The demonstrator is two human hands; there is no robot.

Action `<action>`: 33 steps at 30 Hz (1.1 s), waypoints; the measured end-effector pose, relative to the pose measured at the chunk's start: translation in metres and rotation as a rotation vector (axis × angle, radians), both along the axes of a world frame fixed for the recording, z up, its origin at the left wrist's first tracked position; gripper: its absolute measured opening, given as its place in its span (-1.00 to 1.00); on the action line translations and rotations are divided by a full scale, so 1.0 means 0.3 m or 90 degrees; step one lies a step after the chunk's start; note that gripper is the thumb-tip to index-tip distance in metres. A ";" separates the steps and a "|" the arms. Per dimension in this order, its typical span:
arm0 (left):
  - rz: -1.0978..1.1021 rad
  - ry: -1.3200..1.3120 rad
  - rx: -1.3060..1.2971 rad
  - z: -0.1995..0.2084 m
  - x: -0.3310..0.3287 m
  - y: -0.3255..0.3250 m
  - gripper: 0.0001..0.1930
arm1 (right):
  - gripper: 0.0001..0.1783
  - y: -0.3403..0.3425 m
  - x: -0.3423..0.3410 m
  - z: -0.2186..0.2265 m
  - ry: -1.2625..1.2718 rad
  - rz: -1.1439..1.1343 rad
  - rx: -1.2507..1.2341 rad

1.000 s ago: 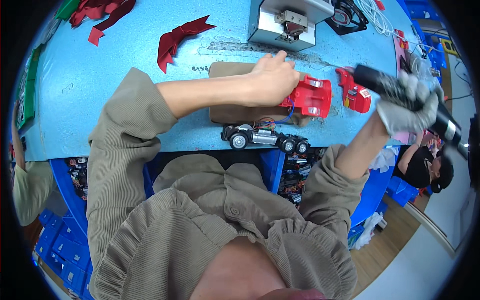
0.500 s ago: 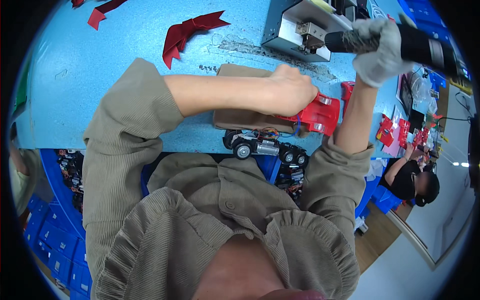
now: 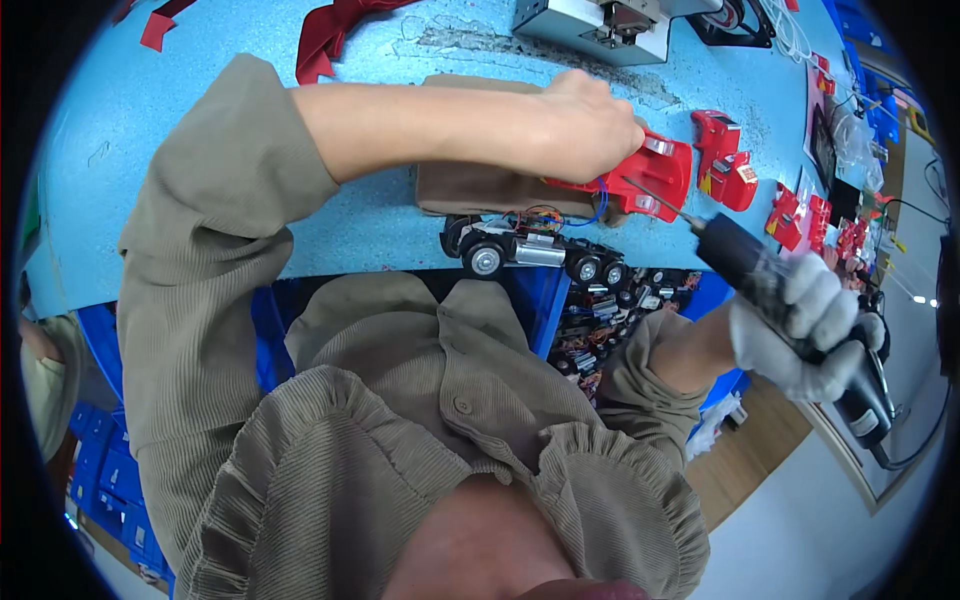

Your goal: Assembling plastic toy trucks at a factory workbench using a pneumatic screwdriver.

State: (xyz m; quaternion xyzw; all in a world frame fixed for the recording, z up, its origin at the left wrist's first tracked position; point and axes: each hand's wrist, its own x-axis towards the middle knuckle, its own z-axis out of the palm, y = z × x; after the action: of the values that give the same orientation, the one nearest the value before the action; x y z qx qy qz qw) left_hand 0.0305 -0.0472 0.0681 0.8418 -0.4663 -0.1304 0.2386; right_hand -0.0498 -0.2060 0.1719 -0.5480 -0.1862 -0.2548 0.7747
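My bare left hand [image 3: 592, 125] is closed on a red plastic toy truck shell [image 3: 668, 168], pressing it onto a brown padded block [image 3: 470, 190]. The fingertips are partly hidden behind the hand. In a white glove, my right hand [image 3: 815, 325] grips a black electric screwdriver [image 3: 738, 255]. Its long thin bit reaches left over the red shell; whether the tip touches a screw cannot be made out. Below the block, at the table's near edge, lies a black toy truck chassis [image 3: 535, 252] with silver wheels. A blue wire runs from it up to the shell.
More red plastic parts [image 3: 725, 165] lie right of the shell. A metal box-shaped device [image 3: 600, 30] stands at the back beside a black fan [image 3: 735, 22]. Dark red ribbon [image 3: 325, 40] lies far left. Below the table edge, a blue bin holds several chassis [image 3: 600, 320].
My right hand has brought the screwdriver from the metal device down and toward me, its bit now over the red shell. My left hand keeps its hold. The whole view has shifted slightly.
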 end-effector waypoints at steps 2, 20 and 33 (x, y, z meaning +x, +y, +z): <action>-0.018 0.011 0.020 0.003 0.013 0.004 -0.90 | -0.81 0.032 -0.020 -0.035 -0.005 -0.018 -0.010; 0.023 -0.144 -0.057 -0.011 -0.053 -0.001 -0.87 | -0.63 -0.015 -0.039 -0.065 -0.097 0.032 -0.057; -0.035 -0.029 0.091 0.030 0.027 -0.022 -0.77 | -0.61 0.011 -0.008 -0.139 -0.055 0.097 -0.004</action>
State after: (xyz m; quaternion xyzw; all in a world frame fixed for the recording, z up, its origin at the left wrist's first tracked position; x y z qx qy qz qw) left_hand 0.0385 -0.0538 0.0771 0.8464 -0.4839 -0.1505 0.1639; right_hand -0.0523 -0.2026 0.1302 -0.5230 -0.2610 -0.2178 0.7816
